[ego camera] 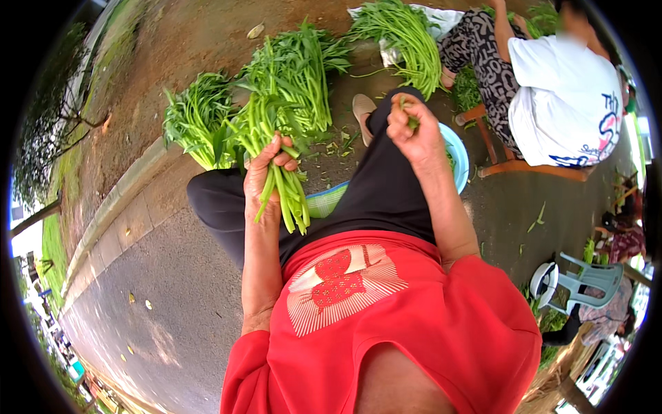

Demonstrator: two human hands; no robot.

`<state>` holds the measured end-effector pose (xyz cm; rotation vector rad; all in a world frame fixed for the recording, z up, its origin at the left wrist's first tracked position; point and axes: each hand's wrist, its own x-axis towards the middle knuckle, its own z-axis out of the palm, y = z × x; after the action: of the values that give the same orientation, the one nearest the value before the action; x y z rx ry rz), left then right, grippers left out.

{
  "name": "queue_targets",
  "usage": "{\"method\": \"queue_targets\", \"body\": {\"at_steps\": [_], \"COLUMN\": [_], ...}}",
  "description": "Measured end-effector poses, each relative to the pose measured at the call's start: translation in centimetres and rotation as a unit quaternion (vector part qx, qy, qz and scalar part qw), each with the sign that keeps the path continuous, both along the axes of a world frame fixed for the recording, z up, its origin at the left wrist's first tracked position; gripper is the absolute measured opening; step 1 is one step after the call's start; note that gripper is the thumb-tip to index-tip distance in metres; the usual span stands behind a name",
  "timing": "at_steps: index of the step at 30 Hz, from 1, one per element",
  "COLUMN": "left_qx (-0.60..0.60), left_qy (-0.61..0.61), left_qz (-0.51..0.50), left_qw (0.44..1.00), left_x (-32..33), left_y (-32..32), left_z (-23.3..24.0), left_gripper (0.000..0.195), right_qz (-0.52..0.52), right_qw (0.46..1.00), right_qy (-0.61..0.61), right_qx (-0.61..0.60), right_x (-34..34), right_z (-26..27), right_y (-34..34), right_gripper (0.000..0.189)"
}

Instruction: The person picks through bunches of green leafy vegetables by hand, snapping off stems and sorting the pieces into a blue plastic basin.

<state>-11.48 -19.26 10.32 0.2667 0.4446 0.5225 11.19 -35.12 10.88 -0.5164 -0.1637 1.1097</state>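
Observation:
My left hand grips a bunch of leafy green stems, which looks like water spinach. The cut ends hang toward my lap and the leaves point away from me. Above my right thigh, my right hand pinches a small green scrap between curled fingers. Beside that forearm, partly hidden by it and my leg, is a light blue plastic basin with some greens inside. Beyond my knees lie a smaller heap of greens and a larger heap on the ground.
Another pile of long-stemmed greens lies farther off. A person in a white shirt sits at the right on a wooden stool. A concrete curb runs along the left. Farther right stands a pale plastic chair.

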Motion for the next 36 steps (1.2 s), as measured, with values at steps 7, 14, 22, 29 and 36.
{"method": "queue_targets", "body": {"at_steps": [7, 14, 22, 29, 36], "left_qx": [-0.008, 0.042, 0.144, 0.129, 0.035], "left_qy": [-0.008, 0.025, 0.104, 0.054, -0.022], "left_qz": [-0.020, -0.044, -0.033, -0.040, -0.051], "left_qw": [1.000, 0.998, 0.984, 0.989, 0.998], "left_x": [0.4, 1.5, 1.2, 1.2, 1.0], "left_y": [-0.4, -1.8, -2.2, -2.7, -2.2], "left_z": [0.4, 0.6, 1.5, 2.8, 3.2], "left_gripper": [0.008, 0.015, 0.021, 0.026, 0.025], "right_qz": [-0.254, -0.197, -0.280, -0.229, -0.220], "right_qw": [0.860, 0.740, 0.775, 0.738, 0.874], "right_qy": [-0.154, -0.206, -0.198, -0.172, -0.204], "right_qx": [-0.415, -0.609, -0.531, -0.611, -0.382], "right_x": [8.2, 15.3, 12.3, 9.7, 6.8], "right_z": [-6.7, -17.1, -15.8, -16.2, -8.0], "right_y": [-8.4, -15.4, -14.9, -14.5, -6.6], "right_gripper": [0.019, 0.010, 0.018, 0.029, 0.019]}}
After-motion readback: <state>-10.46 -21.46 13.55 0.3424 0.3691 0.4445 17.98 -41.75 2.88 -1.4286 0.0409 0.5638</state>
